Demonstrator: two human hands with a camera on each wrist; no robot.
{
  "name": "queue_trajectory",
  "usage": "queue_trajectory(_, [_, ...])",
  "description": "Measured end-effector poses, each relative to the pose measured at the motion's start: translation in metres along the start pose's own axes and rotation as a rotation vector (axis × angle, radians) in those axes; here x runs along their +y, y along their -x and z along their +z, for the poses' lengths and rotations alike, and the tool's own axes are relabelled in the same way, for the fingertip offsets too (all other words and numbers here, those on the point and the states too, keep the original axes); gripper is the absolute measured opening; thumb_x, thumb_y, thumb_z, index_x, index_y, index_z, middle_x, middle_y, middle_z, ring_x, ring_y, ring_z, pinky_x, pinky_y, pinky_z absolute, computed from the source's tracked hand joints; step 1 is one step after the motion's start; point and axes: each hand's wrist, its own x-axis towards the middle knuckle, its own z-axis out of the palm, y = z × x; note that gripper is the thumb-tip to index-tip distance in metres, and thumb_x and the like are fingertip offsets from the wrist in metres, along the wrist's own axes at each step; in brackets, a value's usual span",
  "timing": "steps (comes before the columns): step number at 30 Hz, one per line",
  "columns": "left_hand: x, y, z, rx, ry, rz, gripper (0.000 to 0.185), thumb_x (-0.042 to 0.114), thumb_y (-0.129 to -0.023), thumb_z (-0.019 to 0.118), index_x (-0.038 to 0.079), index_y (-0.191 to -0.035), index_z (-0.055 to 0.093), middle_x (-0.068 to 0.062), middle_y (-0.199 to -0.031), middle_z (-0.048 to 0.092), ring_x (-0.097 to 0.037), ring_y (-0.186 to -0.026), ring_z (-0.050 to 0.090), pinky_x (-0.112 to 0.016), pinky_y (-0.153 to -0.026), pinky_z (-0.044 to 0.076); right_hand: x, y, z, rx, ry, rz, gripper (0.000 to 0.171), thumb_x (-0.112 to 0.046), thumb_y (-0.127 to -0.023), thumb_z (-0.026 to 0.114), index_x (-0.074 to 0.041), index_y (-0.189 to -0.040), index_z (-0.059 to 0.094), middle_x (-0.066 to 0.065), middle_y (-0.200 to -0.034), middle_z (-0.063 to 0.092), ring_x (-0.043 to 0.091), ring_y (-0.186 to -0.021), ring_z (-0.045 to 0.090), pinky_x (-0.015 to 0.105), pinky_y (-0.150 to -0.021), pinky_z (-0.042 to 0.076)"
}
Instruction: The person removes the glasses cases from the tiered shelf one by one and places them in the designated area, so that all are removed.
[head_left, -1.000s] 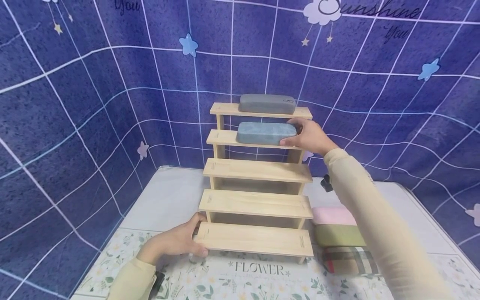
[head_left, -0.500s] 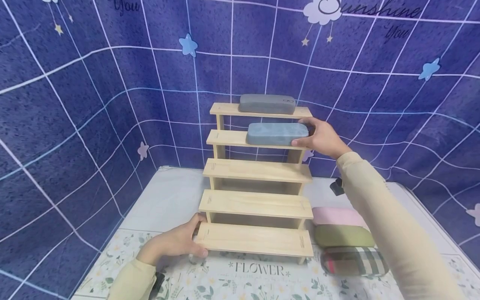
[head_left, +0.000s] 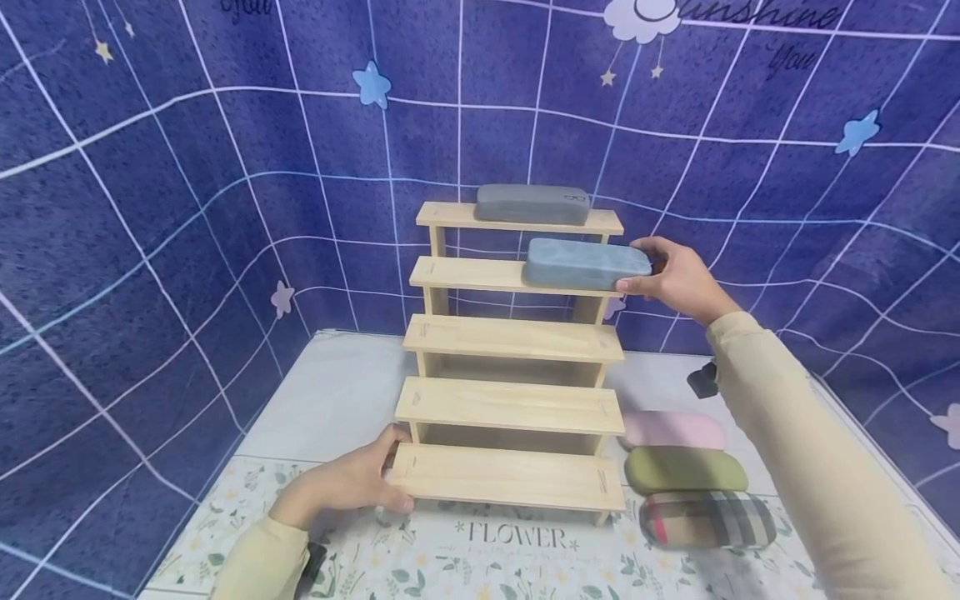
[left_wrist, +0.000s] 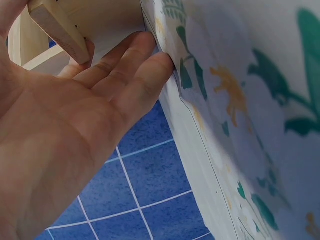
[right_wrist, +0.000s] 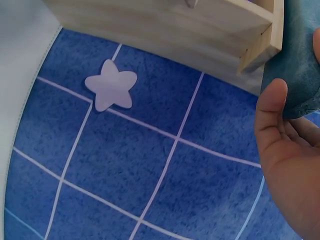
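Observation:
A stepped wooden display shelf (head_left: 510, 337) stands in the middle of the head view. My right hand (head_left: 678, 275) pinches the right end of a blue glasses case (head_left: 581, 264), thumb in front and fingers behind. The case is at the second step from the top, its right end jutting past the board. In the right wrist view, the thumb presses the blue case (right_wrist: 295, 65) beside the board's end. My left hand (head_left: 348, 479) grips the left end of the lowest step; in the left wrist view its fingers reach beneath the board (left_wrist: 60, 32). A grey glasses case (head_left: 532, 205) lies on the top step.
Right of the shelf lie a pink case (head_left: 675, 429), a green case (head_left: 686, 469) and a plaid case (head_left: 708, 519), one before another. A flower-print mat (head_left: 517, 571) covers the front of the white table. Blue gridded cloth (head_left: 225, 208) hangs behind and at the sides.
My right hand has slid the blue glasses case rightward along the second step, past the board's right end. The left hand stays at the lowest step. The camera view has shifted slightly.

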Motion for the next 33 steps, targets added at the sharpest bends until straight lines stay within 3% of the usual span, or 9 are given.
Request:
queue_trajectory(8, [-0.002, -0.001, 0.001, 0.011, -0.021, 0.018, 0.089, 0.033, -0.075, 0.088, 0.006, -0.140, 0.033, -0.018, -0.136, 0.053, -0.037, -0.125, 0.051, -0.063, -0.109, 0.033, 0.011, 0.010, -0.008, 0.013, -0.010, -0.004, 0.077, -0.033, -0.086, 0.082, 0.000, -0.146, 0.046, 0.021, -0.120, 0.060, 0.022, -0.086, 0.062, 0.026, -0.065, 0.055])
queue_trajectory(19, [0.000, 0.000, 0.001, 0.016, -0.023, -0.001, 0.088, 0.032, -0.073, 0.088, 0.008, -0.139, 0.034, -0.018, -0.136, 0.053, -0.038, -0.125, 0.051, -0.064, -0.109, 0.032, 0.025, 0.027, -0.020, 0.014, -0.012, 0.026, 0.078, -0.032, -0.088, 0.081, 0.000, -0.148, 0.043, 0.023, -0.131, 0.055, 0.028, -0.104, 0.060, 0.016, -0.071, 0.053])
queue_trajectory(27, [0.001, 0.000, 0.001, 0.013, -0.021, -0.010, 0.087, 0.033, -0.074, 0.088, 0.008, -0.138, 0.035, -0.017, -0.136, 0.053, -0.035, -0.124, 0.051, -0.062, -0.110, 0.032, 0.041, 0.038, -0.033, 0.017, -0.026, 0.057, 0.080, -0.031, -0.089, 0.080, 0.000, -0.150, 0.040, 0.023, -0.127, 0.056, 0.009, -0.090, 0.061, 0.019, -0.072, 0.056])
queue_trajectory(33, [0.004, 0.002, 0.001, 0.011, -0.030, -0.027, 0.088, 0.034, -0.074, 0.088, 0.009, -0.139, 0.035, -0.018, -0.137, 0.052, -0.036, -0.124, 0.052, -0.063, -0.109, 0.033, 0.053, 0.046, -0.042, 0.034, -0.008, 0.062, 0.081, -0.035, -0.089, 0.080, -0.001, -0.151, 0.040, 0.021, -0.124, 0.058, 0.006, -0.084, 0.064, 0.023, -0.068, 0.055])
